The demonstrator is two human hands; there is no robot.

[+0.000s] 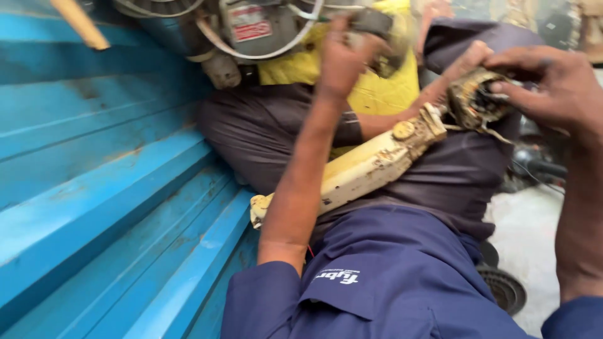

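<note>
Even daylight, soft shadows, motion blur esp. at top edge.

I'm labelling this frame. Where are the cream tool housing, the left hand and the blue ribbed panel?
cream tool housing (361, 169), head view, mid body.
left hand (342, 59), head view, back of hand.
blue ribbed panel (94, 188), head view, middle rib.

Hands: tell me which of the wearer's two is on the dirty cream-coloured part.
The right hand: its fingers pinch the grimy end of the cream-coloured part. The left hand is raised higher, gripping the grey machine instead.
</note>
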